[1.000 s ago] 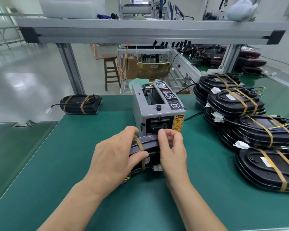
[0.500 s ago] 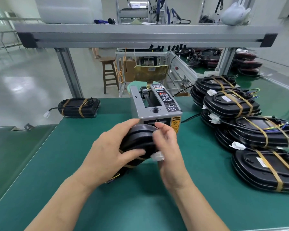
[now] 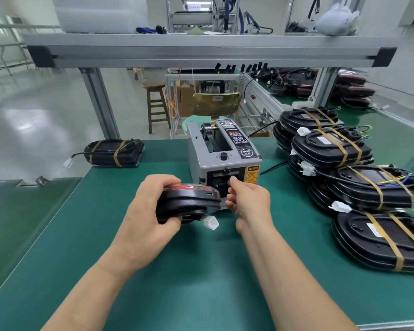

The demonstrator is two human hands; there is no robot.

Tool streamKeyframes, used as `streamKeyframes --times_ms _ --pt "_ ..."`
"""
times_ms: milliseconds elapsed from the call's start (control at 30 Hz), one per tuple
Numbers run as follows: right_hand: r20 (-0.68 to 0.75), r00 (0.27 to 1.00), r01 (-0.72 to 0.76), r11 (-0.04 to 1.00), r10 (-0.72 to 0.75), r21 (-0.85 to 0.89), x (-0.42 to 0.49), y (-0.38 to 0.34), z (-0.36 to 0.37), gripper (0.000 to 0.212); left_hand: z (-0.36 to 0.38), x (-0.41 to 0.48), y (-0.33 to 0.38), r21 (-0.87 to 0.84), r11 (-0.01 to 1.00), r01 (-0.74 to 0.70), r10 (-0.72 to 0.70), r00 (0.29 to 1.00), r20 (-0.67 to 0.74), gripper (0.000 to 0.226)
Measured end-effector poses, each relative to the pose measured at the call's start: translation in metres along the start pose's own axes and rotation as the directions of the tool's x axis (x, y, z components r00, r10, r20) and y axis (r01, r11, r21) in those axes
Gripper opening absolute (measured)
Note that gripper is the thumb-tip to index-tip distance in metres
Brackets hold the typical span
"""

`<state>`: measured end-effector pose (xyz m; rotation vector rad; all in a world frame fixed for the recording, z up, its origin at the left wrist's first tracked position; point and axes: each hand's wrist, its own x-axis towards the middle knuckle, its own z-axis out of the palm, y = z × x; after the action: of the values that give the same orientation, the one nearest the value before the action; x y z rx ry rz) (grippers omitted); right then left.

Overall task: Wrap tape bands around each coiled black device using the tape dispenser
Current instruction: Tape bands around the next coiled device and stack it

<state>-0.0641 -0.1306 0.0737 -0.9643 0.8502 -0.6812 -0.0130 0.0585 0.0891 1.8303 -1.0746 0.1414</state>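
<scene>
The left hand (image 3: 148, 218) grips a black device (image 3: 189, 199) just above the green table (image 3: 201, 283), fingers curled over its far edge and thumb tucked under its near edge; the device lies nearly flat, with a red rim showing along its top and its cord wound round the side; a white plug (image 3: 210, 222) hangs from it at 5 o'clock, close to the table; no tape band can be seen on the part that shows. The right hand (image 3: 249, 201) is at 3 o'clock of the device, just beside it; its fingertips (image 3: 233, 181) are drawn together at the dark mouth of the tape dispenser (image 3: 225, 163); whether they pinch a strip of tape cannot be told. The dispenser, a grey box with a black knob on top and a yellow caution label on its front, stands at 12 o'clock of the hands; the device's far edge is just in front of it.

At 2 to 3 o'clock a pile of banded devices (image 3: 330, 149) lies along the table's right side, each with two tan tape bands; at 10 o'clock, well apart, one more banded device (image 3: 115, 152) sits near the table's far left corner; a wooden stool (image 3: 156, 103) stands on the floor beyond; a grey metal shelf (image 3: 201, 52) spans overhead.
</scene>
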Motion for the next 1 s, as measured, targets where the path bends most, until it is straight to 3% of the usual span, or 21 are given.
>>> streamKeyframes --times_ms 367,467,667,800,867,1000 --pt "-0.147 0.989 -0.012 0.998 0.003 -0.057 0.0 -0.003 0.013 0.017 0.016 -0.008 0.002 -0.02 0.992 -0.124 0.124 0.992 -0.008 0.073" --pt "-0.177 0.984 -0.009 1.0 0.006 -0.017 -0.004 -0.001 0.011 0.018 0.018 -0.011 0.0 0.019 0.986 -0.166 0.167 0.985 -0.04 0.066" --pt "0.035 0.997 0.061 0.986 -0.068 0.157 -0.052 -0.007 -0.005 0.026 0.012 -0.013 -0.007 0.193 0.957 -0.218 0.253 0.95 -0.181 0.047" --pt "0.212 0.964 0.12 0.972 -0.163 0.203 -0.091 -0.008 -0.002 0.013 0.018 -0.011 -0.005 0.245 0.947 -0.21 0.275 0.922 -0.272 0.047" --pt "0.209 0.964 0.124 0.972 -0.166 0.199 -0.098 -0.008 0.002 0.008 0.021 -0.011 -0.004 0.243 0.945 -0.219 0.286 0.914 -0.289 0.047" --pt "0.177 0.971 0.128 0.975 -0.16 0.179 -0.102 -0.012 0.008 0.025 0.022 -0.012 -0.006 0.218 0.936 -0.277 0.33 0.904 -0.271 0.04"
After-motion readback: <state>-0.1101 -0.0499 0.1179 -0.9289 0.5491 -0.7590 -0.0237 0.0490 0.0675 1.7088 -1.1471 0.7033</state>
